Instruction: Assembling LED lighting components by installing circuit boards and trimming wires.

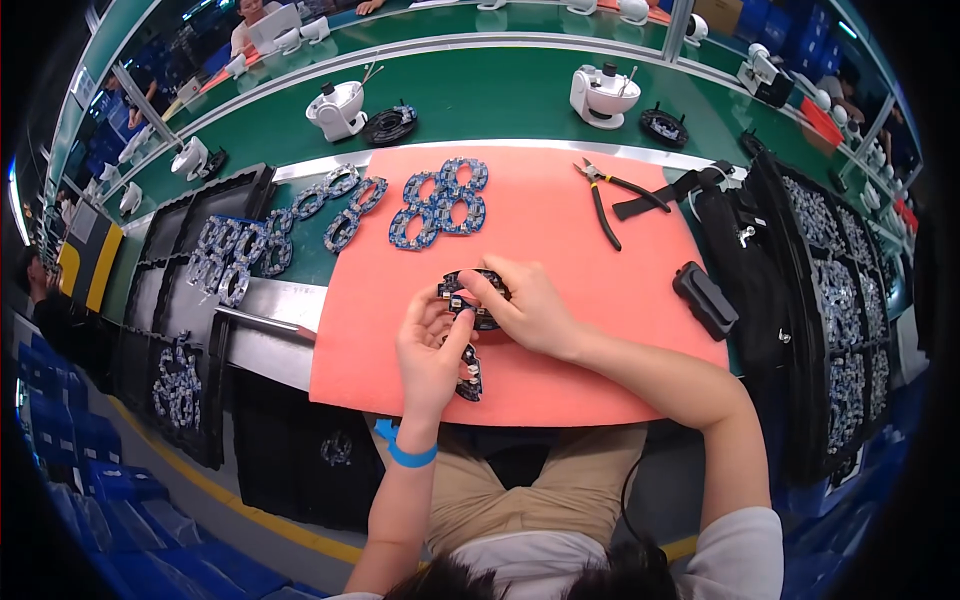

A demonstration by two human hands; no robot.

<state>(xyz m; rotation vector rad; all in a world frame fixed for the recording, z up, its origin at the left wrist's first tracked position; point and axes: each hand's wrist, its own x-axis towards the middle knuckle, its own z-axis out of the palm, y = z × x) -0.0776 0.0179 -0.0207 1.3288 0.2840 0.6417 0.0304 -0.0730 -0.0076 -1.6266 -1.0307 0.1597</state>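
Over the middle of a pink mat [560, 385], both of my hands are closed around a dark ring-shaped circuit board panel [482, 320]. My left hand [428, 358] pinches its left and lower side, with a blue band [408, 458] on that wrist. From the right, my right hand [535, 308] grips the upper rings, thumb on top. A lower piece of board [470, 383] shows below my left fingers; whether it is joined to the rest I cannot tell. Fingers hide much of the panel. Beyond the hands lies a panel of blue ring boards [440, 205].
Yellow-and-black cutters [608, 200] lie open at the mat's far right, near a black oblong block [706, 300]. Black trays of boards stand right [835, 300] and left [175, 385]. More ring boards [235, 250] overhang the left side. White housings [605, 100] stand on the green conveyor [480, 100].
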